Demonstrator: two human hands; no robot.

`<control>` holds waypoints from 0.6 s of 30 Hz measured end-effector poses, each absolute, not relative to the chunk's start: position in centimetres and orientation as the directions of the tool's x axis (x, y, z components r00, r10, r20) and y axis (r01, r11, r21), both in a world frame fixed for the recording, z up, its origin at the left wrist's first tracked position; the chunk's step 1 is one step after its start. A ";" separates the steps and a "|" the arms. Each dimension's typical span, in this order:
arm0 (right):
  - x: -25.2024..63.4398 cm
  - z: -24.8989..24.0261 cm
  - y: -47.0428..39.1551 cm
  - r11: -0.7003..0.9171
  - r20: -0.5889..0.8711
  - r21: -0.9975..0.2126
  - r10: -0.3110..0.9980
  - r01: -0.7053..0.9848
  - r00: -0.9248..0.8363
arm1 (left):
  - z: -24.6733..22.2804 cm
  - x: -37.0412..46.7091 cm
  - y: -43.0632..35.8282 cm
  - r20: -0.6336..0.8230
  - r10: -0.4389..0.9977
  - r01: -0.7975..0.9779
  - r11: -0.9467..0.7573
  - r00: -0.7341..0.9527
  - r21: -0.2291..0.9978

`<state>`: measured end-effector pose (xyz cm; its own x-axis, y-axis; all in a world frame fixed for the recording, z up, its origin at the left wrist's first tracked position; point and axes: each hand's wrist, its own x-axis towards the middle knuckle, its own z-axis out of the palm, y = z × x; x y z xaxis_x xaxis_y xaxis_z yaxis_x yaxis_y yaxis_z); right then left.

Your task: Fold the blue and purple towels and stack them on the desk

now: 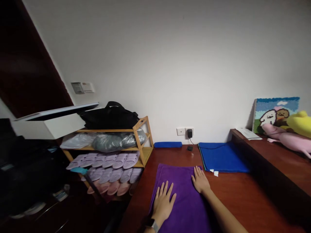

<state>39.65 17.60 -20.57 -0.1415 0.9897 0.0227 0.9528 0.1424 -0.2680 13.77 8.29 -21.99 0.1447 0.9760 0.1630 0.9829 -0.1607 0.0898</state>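
Purple towel (pixel 181 194) spread flat under both palms, left hand (pixel 163 202) open, fingers splayed, right hand (pixel 200 181) open flat at its far edge, blue towel (pixel 222 157) just beyond the right fingertips

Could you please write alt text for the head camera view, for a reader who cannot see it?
Both hands, left hand and right hand, lie flat on a purple towel spread on a wooden table. A folded blue towel lies behind it; a slipper rack stands left.

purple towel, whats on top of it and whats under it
Both hands lie flat on the purple towel: left hand near its left edge, right hand near the far right corner. Under it is the wooden table; anything else beneath is covered.
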 end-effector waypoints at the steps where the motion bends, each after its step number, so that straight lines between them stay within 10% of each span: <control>1: 39.6 -20.9 17.8 0.131 0.010 -0.272 0.991 0.953 -0.133 | -21.7 13.7 8.7 0.184 0.970 0.981 -0.175 0.158 0.078; 10: 39.7 -21.8 18.2 0.076 0.012 -0.275 0.997 0.958 -0.075 | -20.2 22.6 16.4 0.258 0.890 0.892 -0.424 0.377 0.159; 18: 39.9 -22.5 18.4 0.080 0.022 -0.286 0.997 0.955 -0.077 | -21.4 17.9 18.8 0.141 0.964 0.954 -0.246 0.224 0.170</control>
